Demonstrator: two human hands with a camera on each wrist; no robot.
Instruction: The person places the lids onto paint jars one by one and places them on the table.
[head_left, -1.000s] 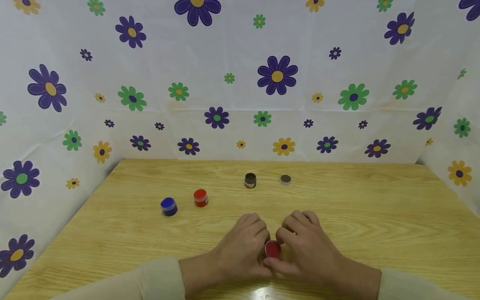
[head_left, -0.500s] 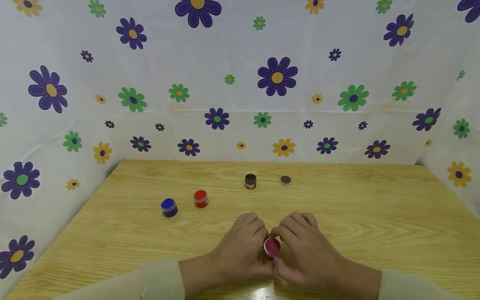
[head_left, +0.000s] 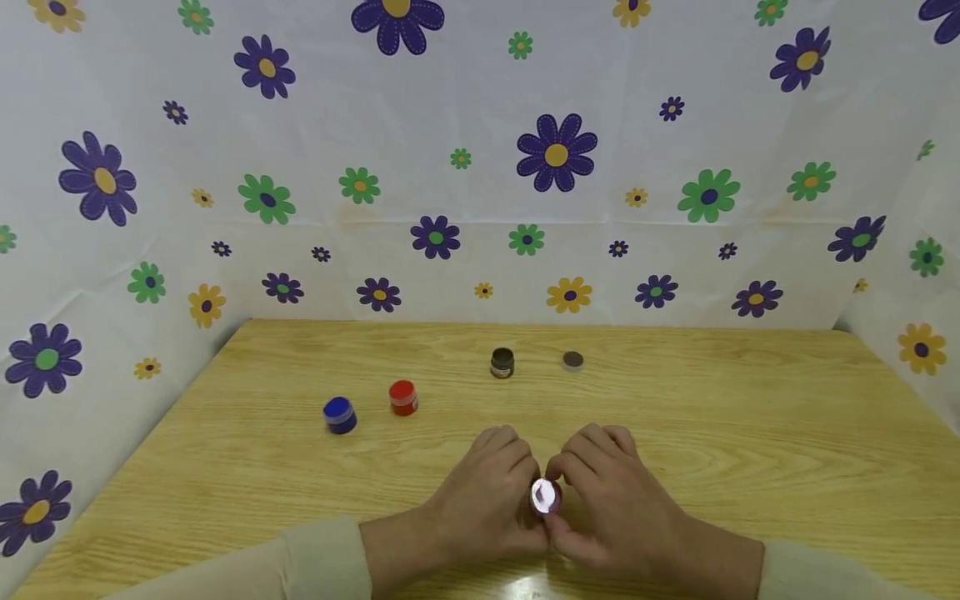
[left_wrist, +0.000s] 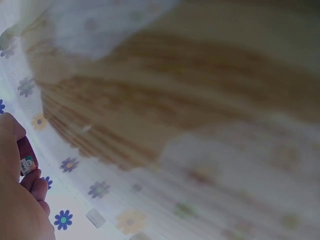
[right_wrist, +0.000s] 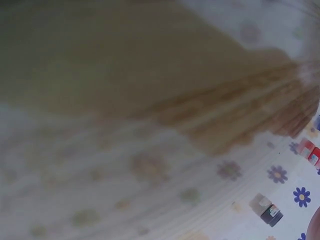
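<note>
In the head view, a small dark red paint jar is between my two hands near the table's front, its top bright with glare. My left hand grips it from the left, fingers curled round its side. The thumb and index finger of my right hand pinch its upper edge from the right. In the left wrist view, the jar's labelled side shows between the fingers and thumb of my left hand. Only a sliver of my right hand appears in the right wrist view.
On the wooden table, a blue paint jar and a red paint jar stand at left. Farther back are a black paint jar, apparently uncovered, and a round dark lid. Flowered cloth walls the back and sides.
My right thumb has shifted from the jar's front left round to its front right. The jar's top has gone from dark red to shining white. The left hand stays nearly still.
</note>
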